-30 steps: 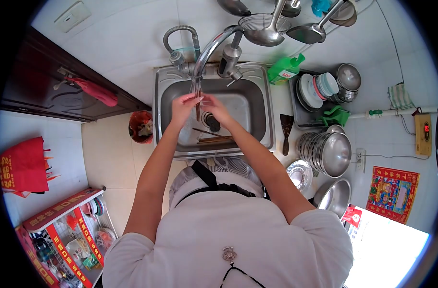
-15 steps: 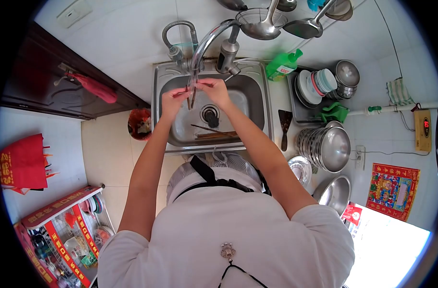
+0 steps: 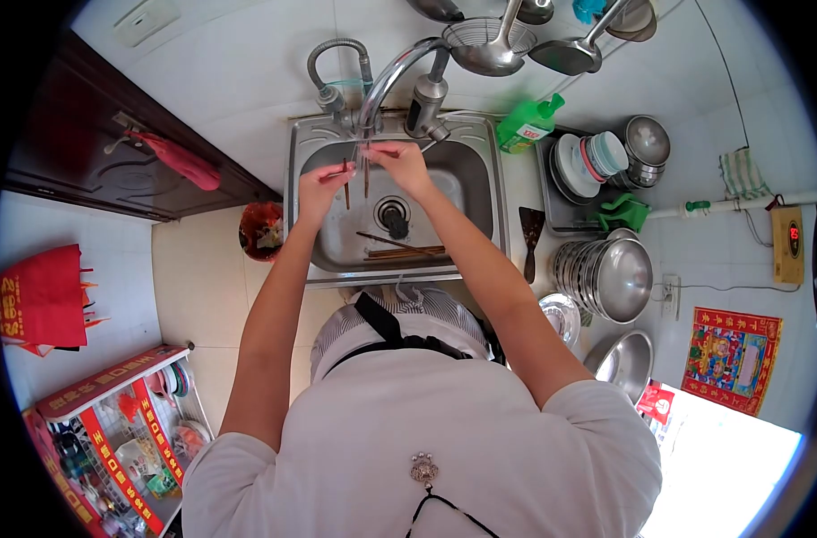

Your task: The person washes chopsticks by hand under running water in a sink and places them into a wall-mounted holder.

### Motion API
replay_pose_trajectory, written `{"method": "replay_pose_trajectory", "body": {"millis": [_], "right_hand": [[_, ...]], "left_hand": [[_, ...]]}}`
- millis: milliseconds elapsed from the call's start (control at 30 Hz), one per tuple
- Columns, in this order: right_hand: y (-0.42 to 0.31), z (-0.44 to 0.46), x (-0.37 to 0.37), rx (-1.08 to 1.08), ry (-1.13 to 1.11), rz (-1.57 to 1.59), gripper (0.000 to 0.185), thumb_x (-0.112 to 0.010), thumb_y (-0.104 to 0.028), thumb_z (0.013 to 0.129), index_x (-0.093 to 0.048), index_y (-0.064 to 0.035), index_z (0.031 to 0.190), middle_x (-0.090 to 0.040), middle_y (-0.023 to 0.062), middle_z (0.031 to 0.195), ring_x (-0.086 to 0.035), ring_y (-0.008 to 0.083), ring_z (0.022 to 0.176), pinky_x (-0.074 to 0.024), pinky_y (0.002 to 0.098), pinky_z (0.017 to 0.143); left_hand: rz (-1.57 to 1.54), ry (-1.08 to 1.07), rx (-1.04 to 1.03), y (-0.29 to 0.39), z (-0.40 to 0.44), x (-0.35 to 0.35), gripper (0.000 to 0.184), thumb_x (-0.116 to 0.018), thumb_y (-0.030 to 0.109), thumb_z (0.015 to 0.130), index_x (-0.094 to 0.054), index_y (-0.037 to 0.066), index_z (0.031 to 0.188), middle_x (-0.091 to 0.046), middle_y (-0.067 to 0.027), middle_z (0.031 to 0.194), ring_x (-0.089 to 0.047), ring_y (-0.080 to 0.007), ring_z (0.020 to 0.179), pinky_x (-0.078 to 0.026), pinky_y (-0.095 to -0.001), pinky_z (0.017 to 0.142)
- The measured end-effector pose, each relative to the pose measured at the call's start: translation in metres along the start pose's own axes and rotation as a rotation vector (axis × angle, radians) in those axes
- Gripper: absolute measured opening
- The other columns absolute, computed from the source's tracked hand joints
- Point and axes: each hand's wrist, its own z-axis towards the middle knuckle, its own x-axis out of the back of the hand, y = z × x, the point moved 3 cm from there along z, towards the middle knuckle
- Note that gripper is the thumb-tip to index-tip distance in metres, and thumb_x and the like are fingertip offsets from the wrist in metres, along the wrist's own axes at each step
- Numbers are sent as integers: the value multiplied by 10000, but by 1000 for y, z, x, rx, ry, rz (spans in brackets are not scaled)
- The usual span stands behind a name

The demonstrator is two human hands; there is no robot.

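Note:
Both my hands are over the steel sink (image 3: 469,193), under the spout of the curved faucet (image 3: 392,76), with water running down between them. Pinched in my left hand (image 3: 319,190) is a brown chopstick (image 3: 346,195), hanging downward. My right hand (image 3: 403,167) has its fingers closed on another chopstick (image 3: 366,183), which also points down. A small gap separates the two sticks. Several loose chopsticks (image 3: 406,255) lie on the sink bottom, near the dark drain (image 3: 392,220).
Right of the sink are a green soap bottle (image 3: 528,125), a spatula (image 3: 531,240), a dish tray (image 3: 549,173) and stacked steel bowls (image 3: 623,278). Ladles (image 3: 489,58) hang above. A red-lined bin (image 3: 261,233) stands left; a second hose faucet (image 3: 329,97) rises behind.
The chopsticks between my hands have moved apart and now hang more upright. My left hand has shifted slightly, and my right hand is a little higher.

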Motion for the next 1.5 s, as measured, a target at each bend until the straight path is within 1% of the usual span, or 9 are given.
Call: {"method": "replay_pose_trajectory", "body": {"millis": [467, 567, 700, 800, 900, 1000, 1100, 1200, 1500], "right_hand": [[-8, 3, -2, 29, 11, -6, 207, -656, -125, 794, -665, 2, 956, -673, 52, 913, -568, 60, 780, -449, 207, 730], [-10, 2, -2, 24, 10, -5, 209, -656, -122, 794, -663, 2, 962, -672, 51, 915, -565, 59, 780, -449, 208, 727], [-4, 4, -1, 23, 9, 0, 211, -654, -121, 797, -661, 1, 969, -671, 46, 914, -559, 55, 776, -448, 205, 722], [0, 6, -2, 71, 41, 58, 199, -675, -123, 774, -672, 0, 931, -677, 54, 829, -556, 60, 695, -451, 211, 662], [-1, 6, -2, 40, 13, -9, 204, -654, -113, 796, -664, -1, 965, -669, 44, 902, -552, 53, 754, -450, 206, 700], [0, 6, -3, 11, -1, 19, 202, -652, -110, 796, -664, -2, 966, -669, 43, 893, -551, 56, 751, -448, 206, 696], [0, 6, -4, 82, 37, 20, 209, -673, -109, 768, -666, 4, 943, -664, 45, 814, -546, 64, 692, -448, 214, 651], [0, 6, -3, 30, 5, -16, 198, -651, -101, 796, -661, 6, 962, -667, 45, 898, -553, 60, 753, -449, 209, 706], [1, 6, -3, 16, -7, 38, 199, -644, -83, 797, -653, 20, 967, -665, 48, 914, -565, 64, 791, -455, 207, 723]], "left_hand": [[-22, 2, 12, 1, -3, 3, 213, -647, 41, 780, -639, -29, 981, -658, -88, 941, -609, -114, 856, -451, -228, 817], [-34, 37, -7, 0, -2, 5, 187, -654, 5, 763, -648, -45, 943, -663, -89, 908, -610, -113, 815, -466, -217, 770], [-38, 45, 3, 2, -3, 4, 193, -658, 11, 763, -646, -47, 947, -663, -90, 907, -610, -111, 810, -465, -215, 769], [-31, 37, 6, 3, -4, 3, 201, -656, 22, 770, -642, -42, 960, -661, -89, 917, -611, -113, 824, -461, -218, 784], [-12, 15, 10, 2, -3, 3, 211, -648, 35, 782, -636, -31, 982, -658, -85, 937, -613, -118, 853, -454, -226, 813], [-15, 12, 2, 1, -2, 3, 214, -647, 35, 782, -633, -35, 984, -658, -86, 936, -613, -118, 853, -454, -226, 811], [-34, 13, 4, -1, -1, 3, 214, -646, 35, 783, -632, -37, 984, -657, -86, 936, -611, -116, 850, -453, -225, 808], [-41, 23, 21, -2, -3, 3, 213, -647, 36, 784, -633, -34, 984, -657, -87, 938, -609, -114, 848, -452, -224, 805], [-26, 17, 7, -4, -7, 0, 188, -644, 18, 781, -632, -52, 955, -657, -104, 938, -614, -125, 845, -474, -231, 782]]}}
